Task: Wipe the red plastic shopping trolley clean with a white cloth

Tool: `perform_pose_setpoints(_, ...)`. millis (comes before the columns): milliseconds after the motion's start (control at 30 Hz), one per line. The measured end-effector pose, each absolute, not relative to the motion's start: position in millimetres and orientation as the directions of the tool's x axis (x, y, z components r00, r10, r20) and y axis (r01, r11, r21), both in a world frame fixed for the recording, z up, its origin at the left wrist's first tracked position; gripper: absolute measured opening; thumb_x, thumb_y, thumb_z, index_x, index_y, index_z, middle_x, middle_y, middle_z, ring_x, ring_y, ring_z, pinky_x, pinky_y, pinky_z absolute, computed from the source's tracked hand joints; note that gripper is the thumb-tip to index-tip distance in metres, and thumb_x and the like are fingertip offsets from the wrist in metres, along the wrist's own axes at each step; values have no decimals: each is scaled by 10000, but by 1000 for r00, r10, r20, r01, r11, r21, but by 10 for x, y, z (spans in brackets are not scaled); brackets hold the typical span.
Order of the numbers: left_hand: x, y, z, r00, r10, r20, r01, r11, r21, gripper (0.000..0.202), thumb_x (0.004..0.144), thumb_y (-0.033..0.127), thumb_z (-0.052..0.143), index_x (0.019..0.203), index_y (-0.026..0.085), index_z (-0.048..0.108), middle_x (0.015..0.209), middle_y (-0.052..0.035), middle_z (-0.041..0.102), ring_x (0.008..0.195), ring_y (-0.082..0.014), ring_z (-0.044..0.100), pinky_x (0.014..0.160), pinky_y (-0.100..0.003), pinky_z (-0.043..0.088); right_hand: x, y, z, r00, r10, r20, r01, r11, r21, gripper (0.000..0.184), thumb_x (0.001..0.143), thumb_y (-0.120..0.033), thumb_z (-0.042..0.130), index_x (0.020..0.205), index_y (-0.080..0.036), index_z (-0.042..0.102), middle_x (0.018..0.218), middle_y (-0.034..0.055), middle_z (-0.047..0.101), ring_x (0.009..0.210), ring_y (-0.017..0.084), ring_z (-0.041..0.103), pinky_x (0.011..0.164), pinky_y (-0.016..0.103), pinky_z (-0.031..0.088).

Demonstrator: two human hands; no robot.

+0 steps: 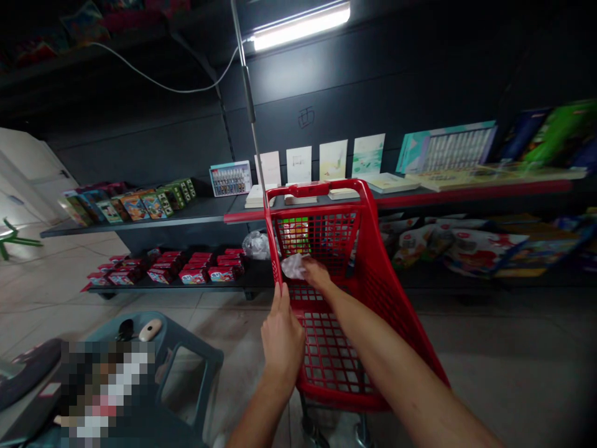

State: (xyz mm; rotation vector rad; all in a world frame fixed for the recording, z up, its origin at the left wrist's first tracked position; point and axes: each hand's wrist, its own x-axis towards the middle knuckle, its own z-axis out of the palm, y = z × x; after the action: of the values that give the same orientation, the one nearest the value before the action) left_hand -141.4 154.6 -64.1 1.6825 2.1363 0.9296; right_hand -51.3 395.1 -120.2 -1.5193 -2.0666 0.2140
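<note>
The right hand point(317, 274) is closed on a crumpled clear plastic bag point(295, 266), which sits at the fingertips inside the mouth of a red plastic-and-wire shopping cart point(392, 311), above the mesh floor and close to the far wall. The left hand point(282, 334) stands upright at the cart's left rail, fingers together and touching it; whether they grip the rail cannot be determined.

A green-and-orange packaged item point(295, 235) shows through the cart's far mesh; whether it lies inside the cart cannot be determined. A thin metal pole point(247, 93) rises from the cart's far-left corner. Just left of the cart, a second clear plastic bag point(255, 244) lies on a dark shelf point(140, 218) holding colourful boxes. Red boxes point(163, 269) line the shelf below. Upright pale cards point(334, 159) stand far right of the pole. Near left sits a teal plastic stool point(196, 358), partly obscured by pixelation.
</note>
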Motion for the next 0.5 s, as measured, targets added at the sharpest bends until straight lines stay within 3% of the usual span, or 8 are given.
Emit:
perform_pose_setpoints(100, -1409, 1551, -657, -290, 938, 189, 783, 119, 610, 648, 937, 103, 424, 1563, 268, 404, 1644, -28, 339, 1313, -250, 604, 1142, -371, 459, -428, 4120, -963, -110, 895, 433, 818, 329, -472, 275, 959, -268, 573, 1219, -185, 603, 1229, 98, 599, 1023, 200, 601, 869, 340, 512)
perform_pose_setpoints(200, -1408, 1556, -667, -291, 936, 197, 788, 118, 605, 637, 942, 108, 430, 1558, 269, 415, 1640, -29, 347, 1314, -251, 604, 1136, -362, 464, -339, 4365, -643, 80, 770, 633, 790, 338, -511, 246, 929, -175, 510, 1154, -177, 608, 1164, 112, 585, 1055, 220, 557, 866, 317, 463)
perform_pose_setpoints(300, -1412, 1556, -676, -294, 933, 208, 783, 110, 612, 622, 952, 117, 423, 1555, 273, 420, 1636, -28, 357, 1324, -245, 596, 1128, -354, 470, -214, 4518, -508, 79, 661, 747, 825, 377, -421, 293, 944, -180, 479, 1208, -193, 606, 1184, 119, 558, 1115, 241, 518, 851, 316, 443)
perform_pose_setpoints(400, -1411, 1554, -675, -295, 932, 211, 779, 107, 617, 616, 950, 120, 418, 1551, 256, 426, 1638, -25, 352, 1337, -241, 584, 1137, -353, 461, -59, 4502, -736, -86, 729, 679, 900, 348, -261, 326, 967, -177, 450, 1235, -233, 626, 1204, 115, 551, 1129, 258, 501, 829, 323, 438)
perform_pose_setpoints(500, -1404, 1552, -664, -295, 933, 208, 776, 107, 622, 617, 946, 118, 405, 1552, 232, 424, 1638, -22, 354, 1348, -238, 573, 1144, -348, 453, 69, 4389, -1186, -162, 828, 538, 936, 301, -181, 344, 979, -166, 430, 1231, -253, 646, 1233, 123, 560, 1120, 268, 506, 824, 335, 446)
